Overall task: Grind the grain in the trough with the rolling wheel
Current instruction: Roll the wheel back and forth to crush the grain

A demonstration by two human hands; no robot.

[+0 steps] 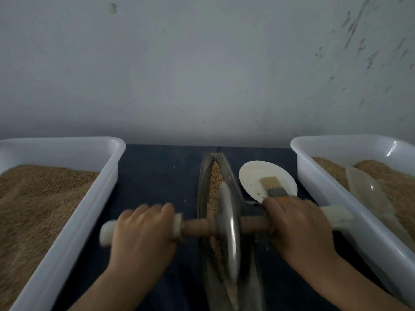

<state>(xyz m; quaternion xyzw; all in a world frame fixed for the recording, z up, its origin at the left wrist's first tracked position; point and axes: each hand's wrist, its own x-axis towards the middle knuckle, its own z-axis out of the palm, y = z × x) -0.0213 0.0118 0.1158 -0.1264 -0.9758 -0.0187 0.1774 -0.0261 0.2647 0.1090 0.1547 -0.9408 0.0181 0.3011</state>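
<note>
Two white tubs of grain sit on the dark blue table, one (67,198) at its left edge and one (350,198) at its right edge, with the long metal trough (203,176) between them. The rolling wheel (226,227) stands upright in the trough on the grain (215,178). The left hand (143,232) and right hand (298,227) curl around its axle handles, and a brush (272,187) lies on a white plate (251,173) just right of the trough.
</note>
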